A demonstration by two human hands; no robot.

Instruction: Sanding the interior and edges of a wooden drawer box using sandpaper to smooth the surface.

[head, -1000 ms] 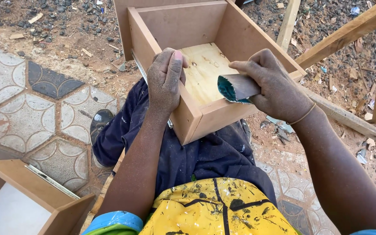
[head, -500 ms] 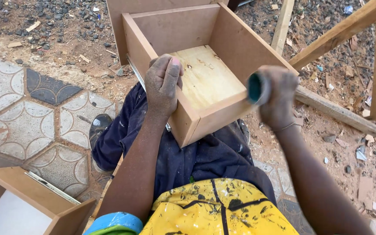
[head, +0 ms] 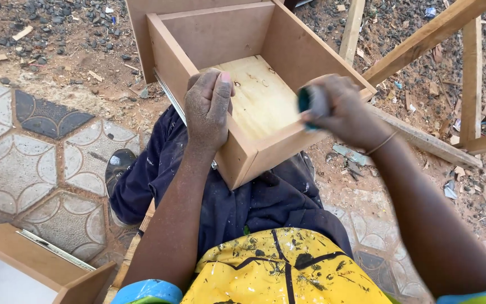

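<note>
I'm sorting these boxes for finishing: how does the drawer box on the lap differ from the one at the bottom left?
The drawer box on the lap has a pale plywood bottom with visible grain; the second drawer box has a plain white bottom. The lap one is tilted and gripped at its side wall by the left hand, with the right hand at its front edge; the other lies untouched on the tiles, cut off by the frame. Both have brown board walls.

my right hand [head: 341, 110] and its rolled green-backed sheet [head: 309, 102] blur in motion, my left hand [head: 208, 110] hides its fingertips inside the drawer box [head: 265, 149], whose far end leaves the frame.
</note>
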